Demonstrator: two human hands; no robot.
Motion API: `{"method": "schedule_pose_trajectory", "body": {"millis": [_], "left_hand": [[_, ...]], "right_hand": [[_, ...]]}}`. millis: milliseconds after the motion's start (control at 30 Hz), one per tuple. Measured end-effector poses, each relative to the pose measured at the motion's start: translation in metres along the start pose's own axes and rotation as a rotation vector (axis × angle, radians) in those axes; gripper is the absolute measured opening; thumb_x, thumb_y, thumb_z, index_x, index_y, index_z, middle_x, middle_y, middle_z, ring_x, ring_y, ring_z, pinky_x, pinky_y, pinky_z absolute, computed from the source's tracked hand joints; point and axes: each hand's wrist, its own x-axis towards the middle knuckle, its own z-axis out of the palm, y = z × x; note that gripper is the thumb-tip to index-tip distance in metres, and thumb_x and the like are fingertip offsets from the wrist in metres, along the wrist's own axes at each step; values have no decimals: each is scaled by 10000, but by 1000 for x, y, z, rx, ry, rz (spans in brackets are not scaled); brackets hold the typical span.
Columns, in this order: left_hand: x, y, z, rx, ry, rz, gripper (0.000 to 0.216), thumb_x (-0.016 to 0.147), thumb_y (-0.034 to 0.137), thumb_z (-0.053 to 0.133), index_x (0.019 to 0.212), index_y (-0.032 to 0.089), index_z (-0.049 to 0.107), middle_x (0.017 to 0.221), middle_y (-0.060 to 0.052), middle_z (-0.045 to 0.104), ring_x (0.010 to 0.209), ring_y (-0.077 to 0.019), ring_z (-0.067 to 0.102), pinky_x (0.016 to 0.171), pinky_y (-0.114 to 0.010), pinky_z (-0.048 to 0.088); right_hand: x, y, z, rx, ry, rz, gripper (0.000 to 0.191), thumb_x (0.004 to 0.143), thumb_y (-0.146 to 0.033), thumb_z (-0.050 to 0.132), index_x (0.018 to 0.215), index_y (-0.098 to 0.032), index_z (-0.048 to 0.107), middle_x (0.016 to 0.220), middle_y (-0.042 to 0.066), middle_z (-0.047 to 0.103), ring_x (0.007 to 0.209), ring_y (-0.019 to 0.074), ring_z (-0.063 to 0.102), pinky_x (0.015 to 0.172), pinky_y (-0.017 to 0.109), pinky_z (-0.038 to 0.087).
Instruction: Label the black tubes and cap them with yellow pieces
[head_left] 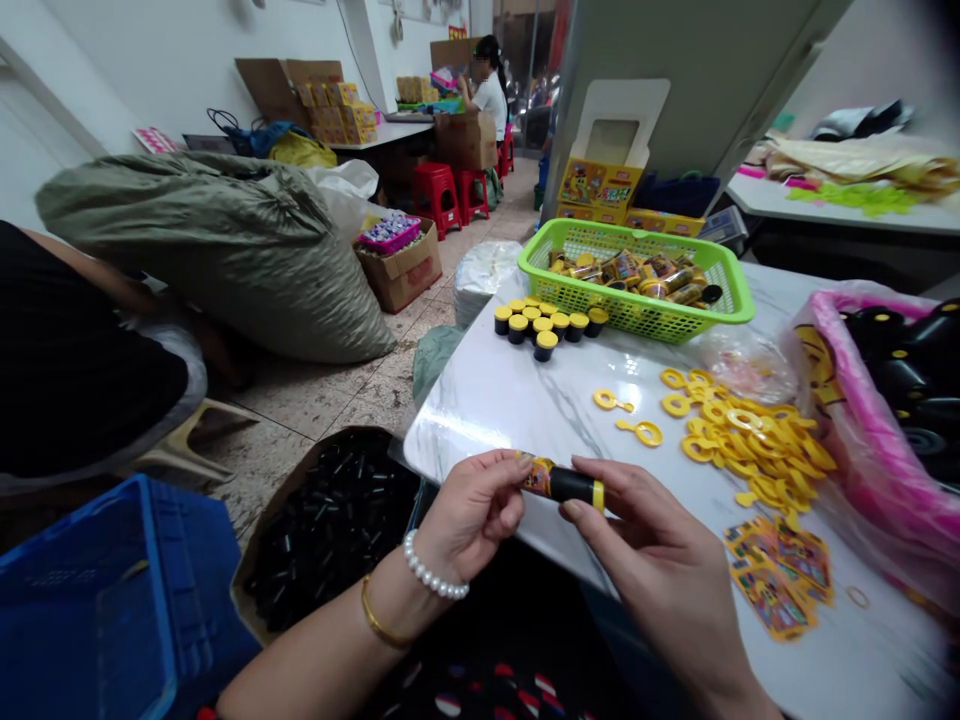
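Note:
Above the near table edge, both my hands hold a small black tube (571, 486), tilted nearly level. It has a yellow end on the right and a printed yellow-orange wrap label on the left. My left hand (472, 500) pinches the labelled end between thumb and fingers. On the other end, the fingers and thumb of my right hand (667, 565) close around the yellow cap. Printed labels (780, 575) lie on the table right of my right hand. A heap of yellow ring-shaped wands (739, 430) is behind them, with two loose wands (641, 432) to its left.
Several yellow-capped black pots (546, 346) stand near a green basket (637, 318) of labelled tubes. A pink-lined container (832, 330) of black pieces is at right. On the floor at left are a blue crate (154, 590), a box of black tubes (337, 520) and a large sack (247, 250).

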Motion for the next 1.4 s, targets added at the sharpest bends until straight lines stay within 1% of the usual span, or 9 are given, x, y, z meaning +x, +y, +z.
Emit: {"method": "schedule_pose_trajectory", "body": {"millis": [133,400,567,667,833,967,1167,1300,1400], "left_hand": [[1,1,2,37,2,33,214,757,250,770,746,97,622,690,-14,628,379,5,419,339,-128,144],[-1,1,6,93,7,45,217,760,266,767,753,98,629,703,-13,634,385,9,402,359,-147,127],[-1,-4,6,93,3,26,246,739,287,785,750,102,623,694,-5,623,370,9,404,366,-159,126],[-1,-8,4,64,31,7,253,729,288,785,758,106,611,668,1,612,344,12,378,359,-167,109],[-6,-10,2,89,31,-26,255,760,310,754,853,101,641,556,6,586,326,-8,360,347,-174,78],[-10,-9,4,146,0,-58,273,775,334,742,894,106,648,453,9,556,316,-23,349,342,-163,74],[-7,-11,11,150,-38,-39,225,785,312,727,834,123,616,511,5,587,295,-1,306,326,-160,97],[-7,-11,12,188,10,5,242,794,311,728,887,111,628,555,5,589,355,-18,363,346,-153,171],[-10,-8,9,247,90,174,311,756,276,788,983,134,630,634,23,588,485,-37,471,439,-137,313]], "right_hand": [[0,0,-3,6,-59,-37,356,880,-211,647,1214,-329,666,1166,28,661,1041,174,661,717,200,600],[2,0,-3,20,-74,-23,357,894,-226,629,1236,-324,655,1176,29,665,1067,176,653,816,232,574],[3,-3,2,18,23,86,338,883,-305,648,1218,-260,668,1090,50,685,870,162,675,672,227,571],[-1,-3,9,30,116,151,345,876,-334,655,1198,-211,671,1055,63,691,740,149,653,660,263,567],[-10,7,14,8,226,27,361,867,-281,667,1225,-235,664,1100,60,650,938,193,647,758,286,557],[-12,15,10,16,264,-15,359,861,-266,679,1220,-248,675,1098,54,654,930,185,641,790,292,544],[-9,13,6,50,275,102,372,869,-319,676,1228,-224,672,1024,56,695,798,164,641,733,289,544],[-13,12,4,34,246,1,350,860,-265,684,1211,-263,680,1052,42,665,879,171,636,735,274,547],[-18,14,-1,37,232,-69,373,855,-212,686,1217,-302,675,1104,36,652,988,184,633,780,273,550]]}}
